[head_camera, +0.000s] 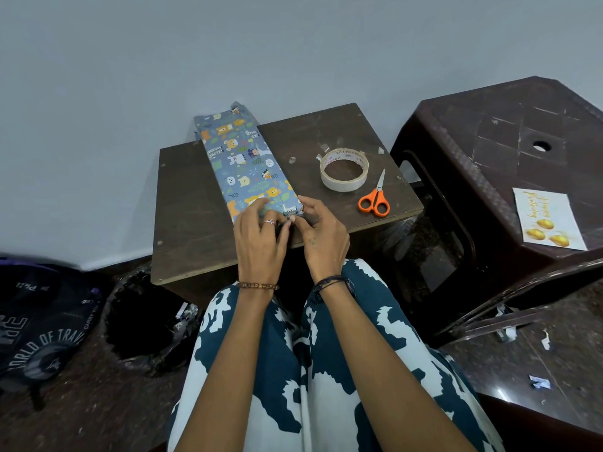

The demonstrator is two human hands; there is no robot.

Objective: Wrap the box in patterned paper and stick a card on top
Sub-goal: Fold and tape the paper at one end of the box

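Observation:
A long box (243,161) wrapped in blue-grey paper with cartoon animals lies on the small brown table (182,216), its far end reaching past the table's back edge. Both hands work at its near end. My left hand (259,238) has its fingers curled on the paper fold there. My right hand (321,231) pinches the same end from the right, thumb and fingertips meeting the left hand's. The end flap itself is hidden under the fingers. A white card (549,223) with gold lettering and gold balls lies on the dark plastic stool (509,138) to the right.
A roll of clear tape (344,169) and orange-handled scissors (375,199) lie on the table's right half, with small tape bits near them. A black-lined bin (143,321) and a dark bag (42,321) stand on the floor at left. Paper scraps (538,383) litter the floor at right.

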